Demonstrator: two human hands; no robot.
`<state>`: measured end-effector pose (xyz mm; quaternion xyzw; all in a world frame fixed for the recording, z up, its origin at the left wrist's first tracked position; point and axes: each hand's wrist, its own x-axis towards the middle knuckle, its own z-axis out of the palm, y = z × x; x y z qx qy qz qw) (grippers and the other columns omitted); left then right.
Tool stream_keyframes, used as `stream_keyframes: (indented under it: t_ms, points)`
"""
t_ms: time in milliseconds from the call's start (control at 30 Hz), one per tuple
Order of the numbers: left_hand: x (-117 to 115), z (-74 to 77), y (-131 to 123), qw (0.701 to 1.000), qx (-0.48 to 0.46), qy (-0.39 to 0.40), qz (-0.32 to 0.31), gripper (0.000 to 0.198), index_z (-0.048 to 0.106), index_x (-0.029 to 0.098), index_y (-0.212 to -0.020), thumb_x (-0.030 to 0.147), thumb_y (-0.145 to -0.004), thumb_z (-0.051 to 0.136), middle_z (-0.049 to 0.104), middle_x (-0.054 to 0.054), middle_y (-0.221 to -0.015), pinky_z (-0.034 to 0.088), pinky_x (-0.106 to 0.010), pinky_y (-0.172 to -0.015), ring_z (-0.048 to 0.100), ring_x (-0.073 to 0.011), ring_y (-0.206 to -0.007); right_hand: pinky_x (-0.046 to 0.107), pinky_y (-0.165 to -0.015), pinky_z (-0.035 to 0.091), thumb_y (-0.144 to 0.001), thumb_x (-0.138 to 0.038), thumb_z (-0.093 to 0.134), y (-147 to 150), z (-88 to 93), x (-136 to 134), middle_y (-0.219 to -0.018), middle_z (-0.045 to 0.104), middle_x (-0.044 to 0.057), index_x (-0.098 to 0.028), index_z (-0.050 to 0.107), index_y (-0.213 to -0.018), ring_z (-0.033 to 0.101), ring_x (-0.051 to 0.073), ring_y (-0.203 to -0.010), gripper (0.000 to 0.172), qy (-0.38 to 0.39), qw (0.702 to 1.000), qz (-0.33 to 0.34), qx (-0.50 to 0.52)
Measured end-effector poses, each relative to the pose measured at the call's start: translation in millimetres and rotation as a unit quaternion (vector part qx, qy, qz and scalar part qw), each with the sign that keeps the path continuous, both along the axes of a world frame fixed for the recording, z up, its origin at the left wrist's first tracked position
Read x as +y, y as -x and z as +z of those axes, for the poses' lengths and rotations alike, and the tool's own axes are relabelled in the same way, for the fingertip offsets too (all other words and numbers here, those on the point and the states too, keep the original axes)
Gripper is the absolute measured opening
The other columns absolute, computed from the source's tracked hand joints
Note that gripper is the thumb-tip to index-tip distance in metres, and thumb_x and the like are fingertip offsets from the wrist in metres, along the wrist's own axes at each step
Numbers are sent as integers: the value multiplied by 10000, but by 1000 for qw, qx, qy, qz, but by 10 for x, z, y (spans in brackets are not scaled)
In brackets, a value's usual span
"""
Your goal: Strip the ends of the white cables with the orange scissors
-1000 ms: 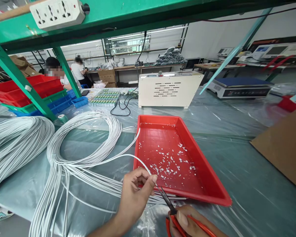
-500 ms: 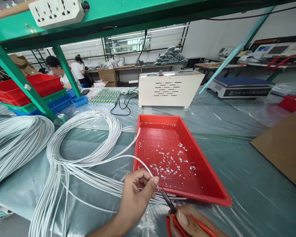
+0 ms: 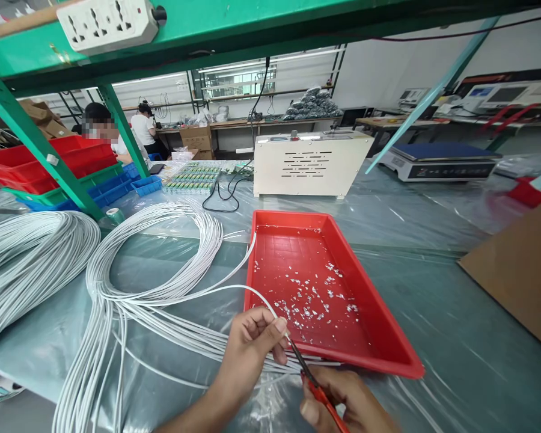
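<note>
Left hand (image 3: 252,352): thumb and index pinched together on white cable (image 3: 262,297), near its end. Cable arcs in from the white cable coil (image 3: 211,236) on the bench (image 3: 433,273), up and over the tray's left rim to the fingertips. Right hand (image 3: 349,394): fingers curled round a red-handled hand tool (image 3: 305,363), scissors or pliers, can't tell; its dark narrow tips reach the cable end just below the left thumb, contact unclear. Red plastic tray (image 3: 381,310) just beyond both hands, small whitish scraps (image 3: 352,308) scattered inside. Second cable coil (image 3: 45,252) far left. Red bins (image 3: 79,159) stacked behind, contents not visible.
</note>
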<state>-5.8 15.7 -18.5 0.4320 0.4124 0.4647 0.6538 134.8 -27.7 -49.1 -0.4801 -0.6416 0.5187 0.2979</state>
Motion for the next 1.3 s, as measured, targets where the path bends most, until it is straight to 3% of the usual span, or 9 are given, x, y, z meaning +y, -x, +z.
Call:
stream_keyframes:
  t_ms: [67,200,333,500,600,767,967,1100,1300]
  points:
    - [1,-16,-6,1000,-18,18,-6,298,537,119,-566,365,-716,613,530,10,-534,333,-185,-458,460,-63,-409,246,-428,174,-681,-570,525,-18,-37,-6,-473,329,-51,-203,349,-549,280,93,-437,427,-70,996,-30,-44]
    - [-15,-24,-27,999,-18,23,-13,292,536,121,-558,354,-715,617,518,18,-492,346,-185,-460,460,-66,-400,250,-469,291,-697,-446,567,-88,18,-29,-517,458,-18,-205,460,-610,396,129,-469,278,-195,969,-129,-85]
    - [-39,-3,-39,999,28,-23,5,298,538,130,-567,376,-721,607,513,20,-456,373,-193,-471,467,-83,-422,258,-521,392,-761,-365,536,-129,131,19,-584,561,23,-213,528,-657,505,157,-525,184,-185,962,-184,-81]
    - [-75,-20,-58,998,45,-44,-7,285,546,122,-598,365,-742,585,506,14,-502,384,-194,-476,459,-84,-454,288,-627,469,-752,-256,555,-136,184,96,-679,636,53,-194,622,-762,588,188,-629,92,-230,957,-127,-122]
    - [-97,-43,-69,995,72,-60,-15,290,555,118,-605,363,-759,562,514,-1,-535,392,-198,-485,463,-94,-482,320,-697,473,-740,-194,545,-135,189,108,-695,667,52,-201,655,-792,611,197,-657,122,-286,940,-110,-152]
    - [-117,-84,-63,990,121,-70,-25,284,578,123,-629,360,-779,535,543,-26,-583,405,-218,-525,511,-134,-558,333,-691,474,-717,-174,541,-134,200,117,-635,663,41,-203,660,-743,600,189,-597,125,-344,913,-90,-202]
    - [-128,-80,-41,978,168,-119,-37,250,595,127,-611,305,-780,546,537,-11,-565,362,-202,-525,469,-117,-547,300,-647,444,-692,-146,515,-126,209,124,-552,582,20,-199,565,-612,519,162,-531,109,-325,914,-68,-235]
    - [-125,-67,-47,977,173,-112,-48,272,579,127,-600,302,-796,512,500,4,-528,337,-194,-485,444,-105,-503,238,-475,352,-667,-138,489,-118,211,124,-492,453,-15,-198,434,-504,423,133,-482,182,-238,943,-85,-215]
    - [-104,-49,-67,981,158,-104,-46,262,575,121,-584,298,-775,543,511,-3,-526,336,-199,-483,447,-108,-499,230,-469,315,-719,-199,481,-101,206,118,-500,434,-22,-186,442,-527,403,120,-476,196,-183,964,-86,-173]
